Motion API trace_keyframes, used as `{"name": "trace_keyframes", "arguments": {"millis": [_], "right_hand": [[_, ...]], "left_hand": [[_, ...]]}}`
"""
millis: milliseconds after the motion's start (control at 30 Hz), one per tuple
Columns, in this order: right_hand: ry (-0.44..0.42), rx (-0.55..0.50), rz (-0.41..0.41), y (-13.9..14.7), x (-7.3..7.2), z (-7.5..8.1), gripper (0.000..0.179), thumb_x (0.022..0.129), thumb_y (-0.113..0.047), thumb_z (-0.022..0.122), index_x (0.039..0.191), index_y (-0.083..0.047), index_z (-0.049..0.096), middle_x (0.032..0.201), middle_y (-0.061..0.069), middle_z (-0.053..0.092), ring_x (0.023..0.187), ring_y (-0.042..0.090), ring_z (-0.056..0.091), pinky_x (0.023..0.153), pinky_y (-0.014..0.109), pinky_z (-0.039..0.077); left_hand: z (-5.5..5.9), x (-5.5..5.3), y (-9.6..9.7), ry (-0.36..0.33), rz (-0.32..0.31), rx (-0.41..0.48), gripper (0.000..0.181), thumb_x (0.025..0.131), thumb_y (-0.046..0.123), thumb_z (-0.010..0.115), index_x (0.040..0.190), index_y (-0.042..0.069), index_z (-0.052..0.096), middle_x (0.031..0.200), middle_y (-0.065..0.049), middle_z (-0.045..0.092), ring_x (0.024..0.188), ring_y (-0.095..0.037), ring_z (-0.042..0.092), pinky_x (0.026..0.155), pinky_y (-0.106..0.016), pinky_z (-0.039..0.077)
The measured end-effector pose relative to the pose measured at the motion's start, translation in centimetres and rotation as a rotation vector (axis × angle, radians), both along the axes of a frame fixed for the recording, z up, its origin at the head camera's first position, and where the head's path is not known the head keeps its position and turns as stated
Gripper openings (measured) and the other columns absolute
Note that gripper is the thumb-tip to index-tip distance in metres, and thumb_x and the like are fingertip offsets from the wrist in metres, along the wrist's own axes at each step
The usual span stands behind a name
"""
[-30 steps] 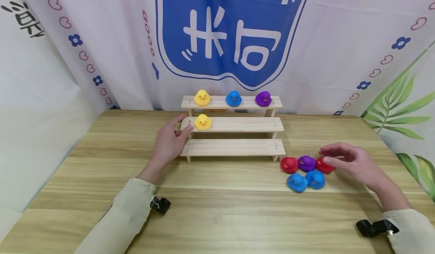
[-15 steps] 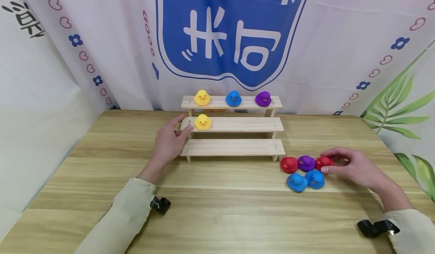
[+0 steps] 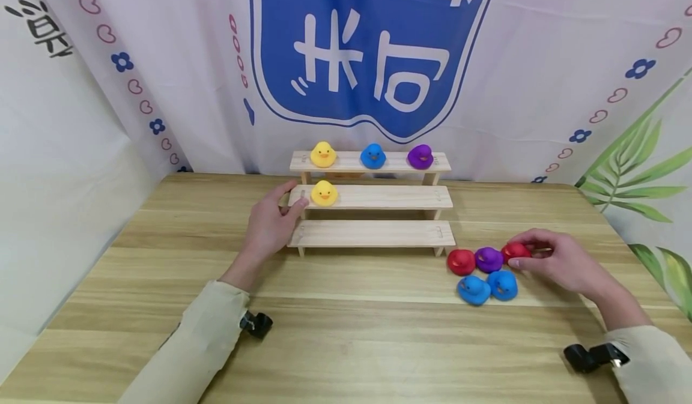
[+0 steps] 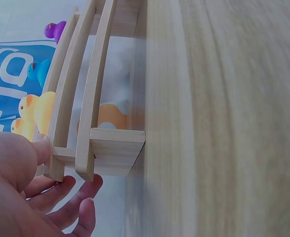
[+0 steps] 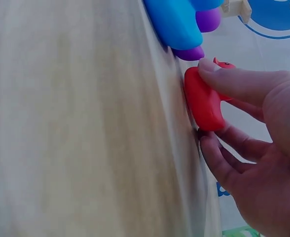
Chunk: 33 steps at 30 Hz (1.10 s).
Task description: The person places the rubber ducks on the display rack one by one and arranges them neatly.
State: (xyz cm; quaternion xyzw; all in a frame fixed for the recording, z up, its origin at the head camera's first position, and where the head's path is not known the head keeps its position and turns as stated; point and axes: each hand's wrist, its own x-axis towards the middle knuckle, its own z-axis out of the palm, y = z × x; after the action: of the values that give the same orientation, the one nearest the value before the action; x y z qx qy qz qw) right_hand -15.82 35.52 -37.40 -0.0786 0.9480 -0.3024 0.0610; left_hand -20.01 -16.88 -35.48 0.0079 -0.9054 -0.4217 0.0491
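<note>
At the left end of a three-tier wooden stand, my left hand grips the middle board, thumb on top and fingers at its end and below. Beside that thumb sits a yellow rubber duck. My right hand holds a red rubber duck between thumb and fingers at the right of a small group. In the right wrist view its head is partly behind the thumb. Next to it on the table are a purple duck, another red duck and two blue ducks.
On the top board stand a yellow duck, a blue duck and a purple duck. A printed curtain hangs behind the wooden table. Black wrist cameras sit on both sleeves.
My right hand has come down onto the far-right red duck and closed its thumb and fingers on it. The duck has shifted slightly. My left hand keeps its place on the stand.
</note>
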Motion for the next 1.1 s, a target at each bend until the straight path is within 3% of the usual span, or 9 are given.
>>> {"name": "trace_keyframes", "arguments": {"millis": [200, 333, 433, 567, 667, 967, 1100], "right_hand": [[0.063, -0.046, -0.025, -0.6, -0.3, 0.8, 0.039, 0.098, -0.030, 0.079, 0.130, -0.009, 0.072, 0.124, 0.019, 0.073, 0.098, 0.002, 0.066, 0.080, 0.014, 0.052], [0.093, -0.083, -0.025, -1.1, -0.6, 1.4, 0.043, 0.099, -0.027, 0.078, 0.135, -0.006, 0.068, 0.125, 0.021, 0.071, 0.093, -0.003, 0.065, 0.079, 0.014, 0.051], [0.113, -0.076, -0.031, -1.7, -0.7, 1.8, 0.044, 0.100, -0.027, 0.076, 0.138, -0.007, 0.066, 0.128, 0.020, 0.069, 0.099, 0.010, 0.066, 0.079, 0.014, 0.051], [0.118, -0.093, -0.058, -2.8, -1.0, 2.3, 0.048, 0.102, -0.030, 0.073, 0.143, -0.007, 0.063, 0.135, 0.020, 0.062, 0.112, 0.032, 0.063, 0.078, 0.013, 0.051], [0.115, -0.122, -0.081, -3.8, -1.3, 2.5, 0.051, 0.103, -0.035, 0.071, 0.145, -0.009, 0.061, 0.137, 0.020, 0.059, 0.116, 0.036, 0.058, 0.077, 0.013, 0.050], [0.179, -0.267, -0.094, -6.6, -2.4, 2.8, 0.048, 0.103, -0.028, 0.072, 0.145, -0.007, 0.061, 0.132, 0.016, 0.062, 0.100, -0.001, 0.061, 0.082, 0.008, 0.053], [0.176, -0.340, -0.086, -7.8, -2.9, 3.2, 0.048, 0.103, -0.025, 0.072, 0.145, -0.004, 0.058, 0.135, 0.016, 0.060, 0.102, -0.006, 0.062, 0.084, 0.006, 0.054]], "left_hand": [[-0.1, -0.1, -0.2, 0.007, -0.005, -0.002, 0.059, 0.110, 0.038, 0.060, 0.162, 0.015, 0.045, 0.137, -0.014, 0.062, 0.063, -0.015, 0.046, 0.051, -0.026, 0.039], [0.0, 0.0, -0.2, 0.009, -0.006, -0.002, 0.059, 0.110, 0.038, 0.059, 0.162, 0.015, 0.045, 0.115, -0.014, 0.063, 0.061, -0.014, 0.044, 0.050, -0.025, 0.038], [0.0, 0.1, -0.2, 0.012, -0.010, 0.001, 0.059, 0.110, 0.038, 0.059, 0.162, 0.015, 0.045, 0.109, -0.015, 0.062, 0.060, -0.014, 0.043, 0.049, -0.025, 0.037], [0.1, 0.1, -0.1, 0.022, -0.017, 0.004, 0.058, 0.110, 0.037, 0.060, 0.161, 0.013, 0.046, 0.125, -0.016, 0.064, 0.060, -0.014, 0.044, 0.049, -0.025, 0.037], [0.1, 0.2, -0.1, 0.026, -0.016, 0.005, 0.058, 0.110, 0.037, 0.060, 0.161, 0.013, 0.046, 0.115, -0.018, 0.064, 0.058, -0.014, 0.042, 0.048, -0.025, 0.036], [0.1, 0.3, 0.0, -0.001, -0.007, 0.016, 0.059, 0.109, 0.038, 0.060, 0.162, 0.016, 0.045, 0.094, -0.013, 0.055, 0.057, -0.013, 0.042, 0.047, -0.025, 0.036], [0.2, 0.3, 0.0, 0.014, -0.008, 0.017, 0.058, 0.109, 0.037, 0.060, 0.161, 0.015, 0.046, 0.083, -0.005, 0.051, 0.055, -0.013, 0.040, 0.046, -0.025, 0.035]]}}
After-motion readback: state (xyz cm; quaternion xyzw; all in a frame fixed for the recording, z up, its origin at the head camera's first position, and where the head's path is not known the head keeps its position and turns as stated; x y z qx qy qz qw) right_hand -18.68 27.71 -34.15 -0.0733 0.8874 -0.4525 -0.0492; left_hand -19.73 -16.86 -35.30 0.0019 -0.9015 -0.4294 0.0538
